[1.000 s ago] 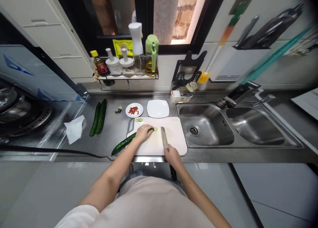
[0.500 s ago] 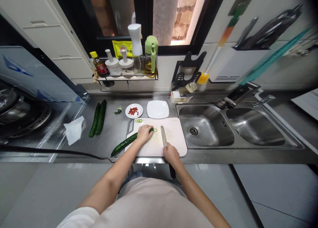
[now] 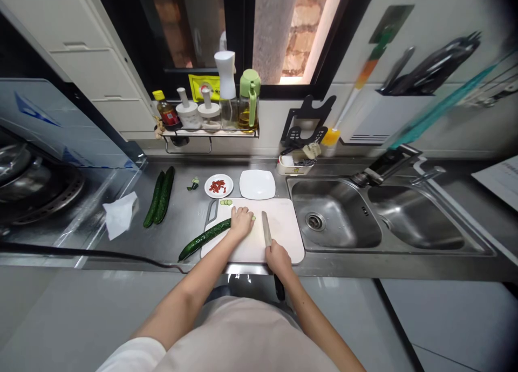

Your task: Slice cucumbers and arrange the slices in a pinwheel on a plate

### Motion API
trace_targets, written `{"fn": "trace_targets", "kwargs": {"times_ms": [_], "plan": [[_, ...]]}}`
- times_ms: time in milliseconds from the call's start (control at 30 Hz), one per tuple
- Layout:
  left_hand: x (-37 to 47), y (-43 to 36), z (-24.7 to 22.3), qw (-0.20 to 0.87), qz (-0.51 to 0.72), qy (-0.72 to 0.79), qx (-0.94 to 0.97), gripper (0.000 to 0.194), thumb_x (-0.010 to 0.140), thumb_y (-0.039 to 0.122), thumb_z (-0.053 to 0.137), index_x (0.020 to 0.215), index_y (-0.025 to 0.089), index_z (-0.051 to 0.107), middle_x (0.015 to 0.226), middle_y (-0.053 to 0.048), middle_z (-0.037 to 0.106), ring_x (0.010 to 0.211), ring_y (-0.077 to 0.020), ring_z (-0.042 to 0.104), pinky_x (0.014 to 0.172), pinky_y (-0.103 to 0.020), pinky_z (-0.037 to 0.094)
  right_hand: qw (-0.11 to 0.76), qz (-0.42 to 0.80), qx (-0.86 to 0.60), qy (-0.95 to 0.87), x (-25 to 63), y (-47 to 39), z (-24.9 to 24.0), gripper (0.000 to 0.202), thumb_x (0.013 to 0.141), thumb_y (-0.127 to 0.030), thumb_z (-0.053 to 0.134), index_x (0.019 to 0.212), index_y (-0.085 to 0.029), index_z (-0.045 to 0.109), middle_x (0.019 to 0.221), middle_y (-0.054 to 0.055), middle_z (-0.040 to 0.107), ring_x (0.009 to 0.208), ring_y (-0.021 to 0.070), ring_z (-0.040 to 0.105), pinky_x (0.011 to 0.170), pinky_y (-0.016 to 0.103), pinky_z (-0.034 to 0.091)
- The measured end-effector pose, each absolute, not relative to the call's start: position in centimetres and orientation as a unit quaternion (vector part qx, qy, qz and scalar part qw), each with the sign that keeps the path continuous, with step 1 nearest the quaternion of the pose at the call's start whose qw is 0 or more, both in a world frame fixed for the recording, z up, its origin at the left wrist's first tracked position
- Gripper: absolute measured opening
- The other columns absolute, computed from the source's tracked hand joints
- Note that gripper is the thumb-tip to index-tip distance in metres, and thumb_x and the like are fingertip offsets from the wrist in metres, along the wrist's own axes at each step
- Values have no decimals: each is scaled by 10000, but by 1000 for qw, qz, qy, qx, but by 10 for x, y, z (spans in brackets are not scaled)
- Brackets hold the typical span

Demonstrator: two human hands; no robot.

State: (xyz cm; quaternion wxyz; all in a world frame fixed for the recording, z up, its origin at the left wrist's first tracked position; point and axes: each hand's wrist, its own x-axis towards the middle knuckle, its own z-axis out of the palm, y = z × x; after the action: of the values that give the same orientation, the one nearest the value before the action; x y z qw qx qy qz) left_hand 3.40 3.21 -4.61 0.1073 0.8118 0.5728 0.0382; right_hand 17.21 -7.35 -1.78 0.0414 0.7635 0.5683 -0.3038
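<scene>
A long cucumber (image 3: 204, 239) lies slantwise over the left part of the white cutting board (image 3: 283, 221). My left hand (image 3: 242, 222) is on its right end, fingers bent over it, and a bit of pale green shows at the fingertips. In my right hand (image 3: 278, 254) is a knife (image 3: 266, 226), its blade pointing away from me just above or on the board, right of my left hand. A few cucumber slices (image 3: 226, 202) rest at the board's top left edge. Behind the board are a small plate with red pieces (image 3: 218, 186) and a bare white plate (image 3: 257, 184).
Two whole cucumbers (image 3: 159, 196) and a white tissue (image 3: 120, 214) lie at the left, with small cucumber scraps (image 3: 193, 184) nearby. The double sink (image 3: 340, 215) adjoins the board's right side. A seasoning rack (image 3: 210, 133) hangs behind.
My left hand has shifted slightly right relative to the cucumber, baring more of its length. The whole view has moved a little; my right hand still holds the knife in about the same place.
</scene>
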Motion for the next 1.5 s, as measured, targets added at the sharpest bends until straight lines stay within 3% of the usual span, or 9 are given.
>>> {"fn": "trace_targets", "kwargs": {"times_ms": [700, 1233, 1333, 1500], "plan": [[39, 35, -45, 131, 69, 546, 824, 150, 879, 221, 484, 927, 208, 626, 973, -80, 617, 1016, -230, 528, 1072, -465, 224, 67, -307, 759, 570, 173, -71, -13, 339, 911, -242, 300, 1118, -159, 555, 1035, 138, 673, 970, 229, 628, 722, 282, 405], [39, 30, -36, 128, 115, 556, 813, 185, 887, 202, 460, 880, 233, 642, 881, -41, 673, 950, -208, 542, 1123, -491, 138, 63, -313, 762, 563, 174, -70, -15, 339, 900, -250, 302, 1102, -171, 561, 1020, 130, 678, 955, 231, 629, 702, 285, 400], [38, 32, -32, 157, 136, 579, 789, 164, 876, 214, 485, 892, 243, 646, 915, -26, 683, 961, -204, 555, 1109, -478, 177, 61, -312, 762, 564, 174, -71, -16, 335, 899, -248, 300, 1092, -167, 561, 1018, 132, 677, 948, 236, 630, 693, 288, 397], [25, 45, -28, 222, 167, 629, 726, 177, 837, 215, 528, 927, 247, 677, 993, -27, 693, 992, -198, 575, 933, -347, 393, 50, -310, 763, 566, 174, -71, -16, 324, 901, -244, 310, 1083, -166, 566, 1010, 127, 677, 935, 228, 629, 703, 283, 394]]}}
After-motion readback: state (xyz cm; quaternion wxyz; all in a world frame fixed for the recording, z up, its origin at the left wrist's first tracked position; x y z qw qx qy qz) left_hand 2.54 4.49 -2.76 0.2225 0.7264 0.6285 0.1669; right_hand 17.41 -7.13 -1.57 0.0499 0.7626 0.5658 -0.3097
